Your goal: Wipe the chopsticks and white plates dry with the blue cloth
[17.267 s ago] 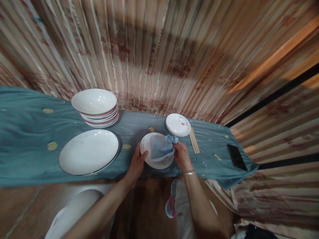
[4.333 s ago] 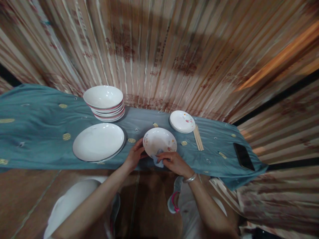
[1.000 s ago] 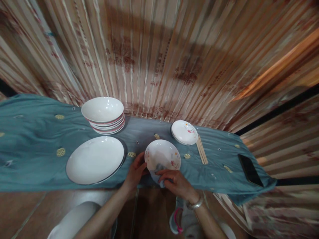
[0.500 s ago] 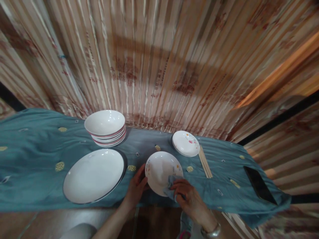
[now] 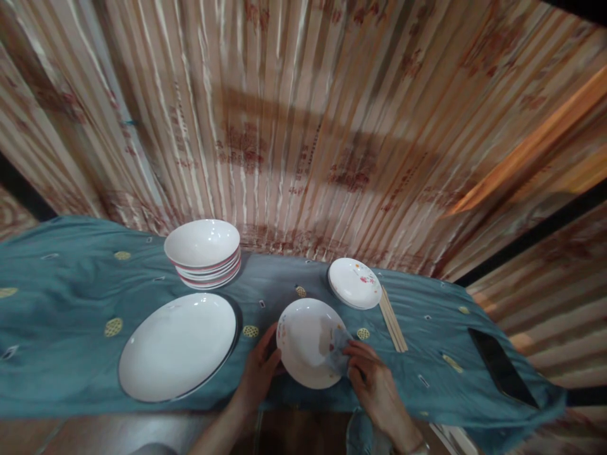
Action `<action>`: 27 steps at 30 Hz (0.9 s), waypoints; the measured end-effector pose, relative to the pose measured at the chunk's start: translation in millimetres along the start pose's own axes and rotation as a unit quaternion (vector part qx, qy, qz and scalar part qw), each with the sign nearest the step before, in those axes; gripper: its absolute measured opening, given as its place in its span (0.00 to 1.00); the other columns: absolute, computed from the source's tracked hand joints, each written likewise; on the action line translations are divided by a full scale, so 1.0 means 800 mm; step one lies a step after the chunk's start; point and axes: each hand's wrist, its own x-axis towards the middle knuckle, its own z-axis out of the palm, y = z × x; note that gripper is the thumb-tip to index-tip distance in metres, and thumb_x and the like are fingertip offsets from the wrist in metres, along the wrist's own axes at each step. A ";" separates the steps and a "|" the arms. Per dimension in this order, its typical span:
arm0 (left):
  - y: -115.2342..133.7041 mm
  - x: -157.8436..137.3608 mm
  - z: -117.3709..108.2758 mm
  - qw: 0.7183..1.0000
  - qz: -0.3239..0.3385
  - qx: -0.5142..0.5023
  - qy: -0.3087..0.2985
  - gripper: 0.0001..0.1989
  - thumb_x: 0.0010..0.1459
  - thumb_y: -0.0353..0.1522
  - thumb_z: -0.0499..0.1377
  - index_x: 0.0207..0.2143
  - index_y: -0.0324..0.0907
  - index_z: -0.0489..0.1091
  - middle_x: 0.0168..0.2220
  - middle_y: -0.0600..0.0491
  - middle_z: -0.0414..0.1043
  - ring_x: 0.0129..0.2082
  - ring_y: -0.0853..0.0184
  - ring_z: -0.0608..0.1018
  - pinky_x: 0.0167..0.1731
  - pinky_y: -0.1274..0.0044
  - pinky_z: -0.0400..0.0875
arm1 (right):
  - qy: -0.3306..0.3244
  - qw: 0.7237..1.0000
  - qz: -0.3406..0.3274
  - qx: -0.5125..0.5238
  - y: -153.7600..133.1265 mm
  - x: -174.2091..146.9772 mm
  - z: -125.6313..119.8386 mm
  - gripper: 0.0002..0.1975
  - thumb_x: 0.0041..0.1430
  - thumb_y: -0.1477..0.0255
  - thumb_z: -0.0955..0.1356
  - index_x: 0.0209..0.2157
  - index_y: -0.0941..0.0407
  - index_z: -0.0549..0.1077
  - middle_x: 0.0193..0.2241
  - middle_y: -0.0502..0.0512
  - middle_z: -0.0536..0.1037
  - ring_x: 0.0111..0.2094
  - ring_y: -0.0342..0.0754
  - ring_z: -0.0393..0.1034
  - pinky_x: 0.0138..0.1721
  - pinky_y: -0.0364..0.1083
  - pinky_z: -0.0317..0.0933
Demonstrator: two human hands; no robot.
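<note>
Left hand (image 5: 258, 365): floral dish (image 5: 303, 338) is being pinched at its left rim by thumb and fingers. Right hand (image 5: 374, 379): pale blue cloth (image 5: 338, 354) is being pinched and held against the dish's right side. Dish is being held near the front edge of the surface (image 5: 275, 272), between large white plate (image 5: 179, 347) and chopsticks (image 5: 393, 321).

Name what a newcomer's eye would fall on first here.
Probably the floral white dish at lower centre, gripped at its left edge by the left hand while the right hand holds a bluish cloth against its right side. To its left lies a large oval plate, with red-rimmed stacked dishes behind that plate.
</note>
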 end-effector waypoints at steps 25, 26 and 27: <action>-0.001 -0.002 0.001 1.000 0.007 0.005 -0.010 0.36 0.43 0.42 0.65 0.56 0.45 0.63 0.58 0.42 0.65 0.53 0.47 0.70 0.39 0.62 0.74 | 0.083 0.996 -0.009 -0.029 0.031 0.046 0.027 0.18 0.57 0.74 0.59 0.41 0.58 0.76 0.51 0.64 0.74 0.50 0.54 0.71 0.52 0.55 0.64; 0.002 -0.003 0.002 1.000 0.005 0.007 -0.012 0.36 0.43 0.42 0.65 0.56 0.45 0.64 0.57 0.42 0.66 0.53 0.47 0.70 0.39 0.62 0.74 | 0.085 0.996 -0.013 -0.036 0.031 0.048 0.029 0.18 0.57 0.74 0.58 0.42 0.59 0.76 0.52 0.64 0.73 0.51 0.54 0.71 0.52 0.55 0.64; 0.004 -0.004 0.002 1.000 0.003 0.010 -0.012 0.36 0.43 0.42 0.65 0.56 0.45 0.64 0.56 0.42 0.66 0.53 0.48 0.71 0.39 0.62 0.74 | 0.088 0.995 -0.015 -0.042 0.031 0.050 0.031 0.18 0.57 0.74 0.58 0.43 0.58 0.76 0.52 0.64 0.73 0.51 0.54 0.71 0.52 0.55 0.64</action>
